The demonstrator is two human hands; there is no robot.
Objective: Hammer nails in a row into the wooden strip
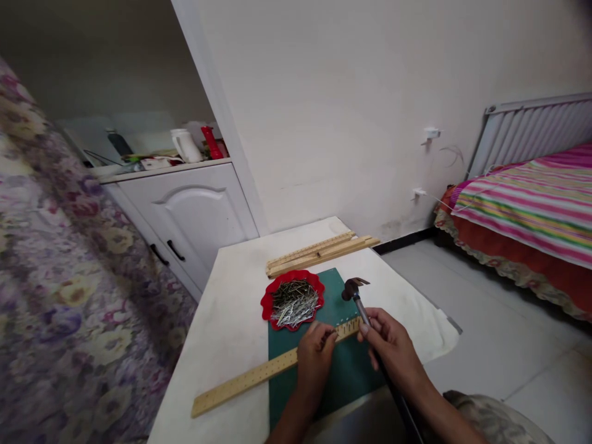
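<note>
My right hand is wrapped round the shaft of a claw hammer, whose head is raised above the green mat. A wooden strip dotted with small holes lies slantwise over the green cutting mat and the table. Several nails stand in the strip's right end, just left of the hammer shaft. At the strip, beside those nails, my left hand is closed in a pinch; what its fingertips hold is too small to tell. Behind it sits a red scalloped dish heaped with loose nails.
More wooden strips lie at the back of the white table. A white cabinet and a floral curtain stand to the left. On the right is a bed with a striped cover.
</note>
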